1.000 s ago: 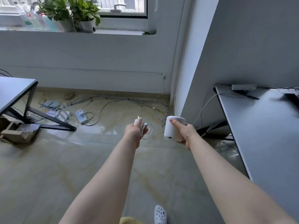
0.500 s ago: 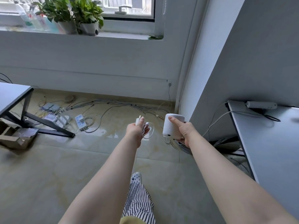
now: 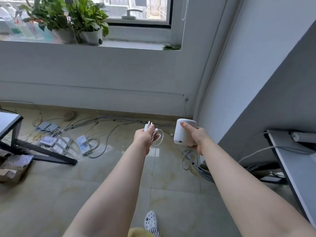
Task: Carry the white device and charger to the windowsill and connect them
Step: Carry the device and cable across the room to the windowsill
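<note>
1. Left hand (image 3: pixel 142 138) is clenched on a small white plug-in charger (image 3: pixel 147 127) and its looped white cable.
2. Right hand (image 3: pixel 196 138) grips an upright white rounded plastic device (image 3: pixel 181 134), port facing the charger.
3. The grey painted windowsill (image 3: pixel 136 45) lies well ahead, above both.

White device (image 3: pixel 183 132): smooth matt plastic shell, no sheen. Charger (image 3: pixel 147 126): glossy white plastic body, bare metal prongs; its cable (image 3: pixel 158 138) smooth white rubbery sheath. Floor (image 3: pixel 51 194): polished stone-look tile, glossy, reflecting window light. Windowsill (image 3: pixel 136 45): matt painted surface. Table legs (image 3: pixel 44 151): matt black metal. Box (image 3: pixel 12 168) at left: rough brown cardboard. Shoe (image 3: pixel 150 221): white perforated foam-plastic.
</note>
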A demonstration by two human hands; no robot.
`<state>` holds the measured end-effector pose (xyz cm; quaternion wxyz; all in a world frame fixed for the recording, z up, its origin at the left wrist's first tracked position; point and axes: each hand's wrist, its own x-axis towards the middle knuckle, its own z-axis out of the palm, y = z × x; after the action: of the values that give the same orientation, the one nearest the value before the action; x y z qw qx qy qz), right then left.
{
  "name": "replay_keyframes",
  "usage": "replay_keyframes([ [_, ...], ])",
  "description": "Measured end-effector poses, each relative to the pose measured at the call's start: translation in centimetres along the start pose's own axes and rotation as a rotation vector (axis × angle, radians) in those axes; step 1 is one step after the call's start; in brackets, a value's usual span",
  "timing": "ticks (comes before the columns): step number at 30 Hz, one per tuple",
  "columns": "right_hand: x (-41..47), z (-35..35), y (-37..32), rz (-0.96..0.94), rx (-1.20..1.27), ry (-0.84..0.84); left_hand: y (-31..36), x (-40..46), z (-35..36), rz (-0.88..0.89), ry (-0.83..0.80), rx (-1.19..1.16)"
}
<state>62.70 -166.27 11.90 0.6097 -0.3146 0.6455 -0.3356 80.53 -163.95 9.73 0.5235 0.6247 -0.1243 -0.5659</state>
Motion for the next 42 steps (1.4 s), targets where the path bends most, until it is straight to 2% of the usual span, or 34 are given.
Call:
replay_keyframes([
  [10, 6.2, 5.3, -4.3, 0.013, 0.008, 0.029, 5.4, 8.5, -0.9, -0.028, 0.020, -0.026],
  [19, 12.4, 11.1, -9.0, 0.001, -0.010, -0.066, 10.0, 15.4, -2.4, 0.042, 0.058, -0.015],
  [26, 20.0, 15.6, -15.5, -0.041, -0.034, -0.125, 16.4, 23.1, 0.0, 0.076, 0.117, 0.048],
  [34, 28.5, 18.6, -23.3, -0.049, -0.087, -0.154, 23.4, 30.8, 4.5, 0.119, 0.099, -0.021],
  [42, 34.2, 22.5, -28.0, -0.071, -0.138, -0.182, 28.0, 36.0, 4.8, 0.125, 0.135, -0.044],
])
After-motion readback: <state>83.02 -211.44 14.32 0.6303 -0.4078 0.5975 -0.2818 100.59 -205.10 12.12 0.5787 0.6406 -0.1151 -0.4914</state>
